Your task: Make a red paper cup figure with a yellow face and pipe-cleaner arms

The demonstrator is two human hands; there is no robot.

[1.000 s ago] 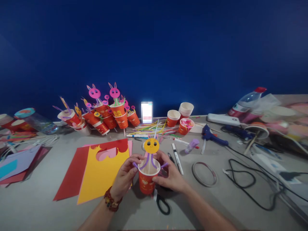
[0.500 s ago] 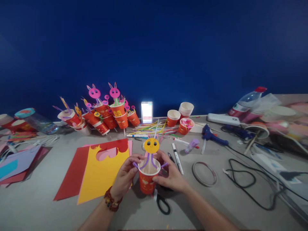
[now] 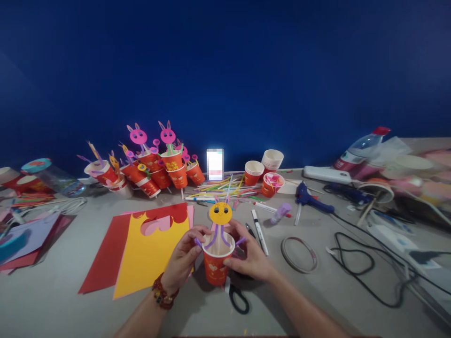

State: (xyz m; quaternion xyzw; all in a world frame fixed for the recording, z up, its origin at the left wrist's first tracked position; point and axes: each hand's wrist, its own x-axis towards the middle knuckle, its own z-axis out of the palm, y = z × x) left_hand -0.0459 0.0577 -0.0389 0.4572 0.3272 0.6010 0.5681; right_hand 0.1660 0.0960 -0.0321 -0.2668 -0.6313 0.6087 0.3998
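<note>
A red paper cup [image 3: 216, 268] with a white rim is held upright between my two hands, low over the grey table. My left hand [image 3: 185, 251] grips its left side near a purple pipe cleaner that pokes out there. On the other side, my right hand [image 3: 252, 253] presses thumb and fingers around the cup, by a second purple end. Purple strips rise from inside the cup to a round yellow paper face [image 3: 220, 213] with dark eyes and small ears. Black-handled scissors [image 3: 239, 300] lie partly behind the cup.
Yellow paper [image 3: 151, 263] with cut-outs lies on red paper [image 3: 102, 263] to the left. Several decorated cups [image 3: 176, 173] stand behind. Rightward are a marker [image 3: 260, 232], a tape roll [image 3: 299, 255], a blue glue gun [image 3: 312, 199] and its black cable [image 3: 366, 298].
The yellow face has shifted slightly left, and the cup has turned or tilted a little. Both hands stay almost where they were. Something teal now shows over the papers at far left.
</note>
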